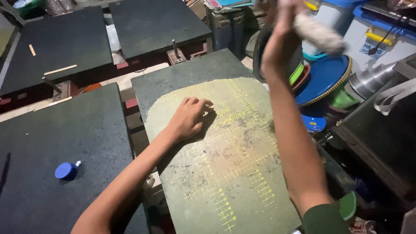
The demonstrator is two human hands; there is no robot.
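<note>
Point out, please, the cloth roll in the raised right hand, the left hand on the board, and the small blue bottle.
cloth roll (318,32), head view, middle of the blurred pale roll.
left hand (190,118), head view, back of the hand.
small blue bottle (66,170), head view, blue body.

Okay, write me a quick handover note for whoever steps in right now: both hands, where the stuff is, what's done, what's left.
Left hand: fingers curled, resting on the yellow-gridded board, pinching something small I cannot make out.
Right hand: raised above the board's far end, grip closed on a pale cloth wad, blurred.
Blue-capped bottle: lying on the dark board to the left, untouched.
Done: the gridded board shows a dull, smeared patch around its middle.
Left: cannot tell; the wad is off the board.
</note>
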